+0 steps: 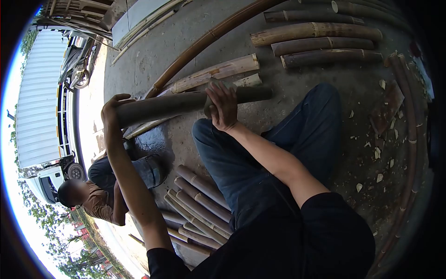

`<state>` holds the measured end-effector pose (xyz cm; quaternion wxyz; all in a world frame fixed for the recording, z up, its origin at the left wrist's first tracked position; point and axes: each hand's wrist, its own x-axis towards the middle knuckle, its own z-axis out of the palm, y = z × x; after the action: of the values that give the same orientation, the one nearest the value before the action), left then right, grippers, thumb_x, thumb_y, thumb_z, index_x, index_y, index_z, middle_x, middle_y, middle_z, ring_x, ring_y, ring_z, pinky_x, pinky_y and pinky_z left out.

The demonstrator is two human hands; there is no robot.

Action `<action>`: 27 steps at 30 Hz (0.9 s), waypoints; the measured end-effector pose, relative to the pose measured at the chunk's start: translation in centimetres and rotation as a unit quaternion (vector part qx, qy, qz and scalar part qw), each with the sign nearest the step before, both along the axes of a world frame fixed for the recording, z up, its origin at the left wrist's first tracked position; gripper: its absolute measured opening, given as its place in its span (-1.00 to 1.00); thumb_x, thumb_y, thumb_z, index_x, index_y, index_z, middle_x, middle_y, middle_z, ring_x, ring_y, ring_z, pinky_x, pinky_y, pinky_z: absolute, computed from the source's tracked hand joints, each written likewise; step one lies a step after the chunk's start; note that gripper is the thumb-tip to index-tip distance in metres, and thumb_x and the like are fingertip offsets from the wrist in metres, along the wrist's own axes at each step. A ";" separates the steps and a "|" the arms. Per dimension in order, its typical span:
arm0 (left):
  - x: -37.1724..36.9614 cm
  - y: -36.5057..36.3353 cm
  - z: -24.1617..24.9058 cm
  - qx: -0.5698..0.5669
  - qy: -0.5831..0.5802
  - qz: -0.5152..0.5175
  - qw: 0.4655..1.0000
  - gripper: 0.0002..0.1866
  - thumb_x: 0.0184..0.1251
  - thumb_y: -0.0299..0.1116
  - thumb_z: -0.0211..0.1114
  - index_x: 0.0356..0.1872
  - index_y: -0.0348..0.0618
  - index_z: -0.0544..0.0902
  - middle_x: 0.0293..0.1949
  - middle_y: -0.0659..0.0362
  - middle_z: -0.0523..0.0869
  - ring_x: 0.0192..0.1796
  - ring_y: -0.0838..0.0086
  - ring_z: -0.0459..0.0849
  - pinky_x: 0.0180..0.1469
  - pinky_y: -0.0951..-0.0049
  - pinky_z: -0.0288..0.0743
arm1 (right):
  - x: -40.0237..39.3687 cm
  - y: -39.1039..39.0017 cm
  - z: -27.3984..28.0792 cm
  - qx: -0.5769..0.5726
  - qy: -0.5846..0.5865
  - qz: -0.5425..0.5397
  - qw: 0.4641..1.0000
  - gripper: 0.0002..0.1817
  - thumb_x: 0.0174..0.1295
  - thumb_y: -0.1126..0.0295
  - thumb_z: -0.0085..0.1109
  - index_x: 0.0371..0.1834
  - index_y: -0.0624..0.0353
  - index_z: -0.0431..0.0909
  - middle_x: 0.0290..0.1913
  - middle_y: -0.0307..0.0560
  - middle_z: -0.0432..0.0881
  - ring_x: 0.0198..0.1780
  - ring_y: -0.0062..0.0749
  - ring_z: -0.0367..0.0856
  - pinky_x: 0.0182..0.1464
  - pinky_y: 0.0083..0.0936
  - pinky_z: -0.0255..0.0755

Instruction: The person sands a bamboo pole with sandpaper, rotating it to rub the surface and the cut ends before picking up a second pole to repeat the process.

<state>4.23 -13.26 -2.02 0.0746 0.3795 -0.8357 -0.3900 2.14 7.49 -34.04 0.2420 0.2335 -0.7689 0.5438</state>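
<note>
Bamboo pole [160,108], stretched out crosswise!
Right hand [223,106] grips a cloth [207,109] against it; left hand [110,115] covers one end, fingers [121,96] partly hidden, grip impossible to tell.

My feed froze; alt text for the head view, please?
Left hand cups one end of a dark bamboo pole; right hand grips it through what looks like a cloth. Bamboo pieces lie on the ground; another person is nearby.
</note>
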 end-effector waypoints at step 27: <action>-5.0 6.0 2.6 -0.229 0.115 -0.149 0.955 -0.19 0.44 0.33 0.14 0.09 -0.39 0.75 -0.06 -0.23 0.80 0.02 0.12 0.79 0.19 0.23 0.52 | -4.0 12.8 -5.7 0.042 -0.062 0.082 0.994 -0.43 0.55 0.06 0.04 0.47 0.17 0.32 0.37 0.20 0.46 0.40 0.20 0.43 0.43 0.00 0.31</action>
<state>-0.76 -7.27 0.61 0.1962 0.1760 -0.9353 -0.2360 -1.90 20.29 -39.71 0.1385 0.2712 -0.7832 0.5421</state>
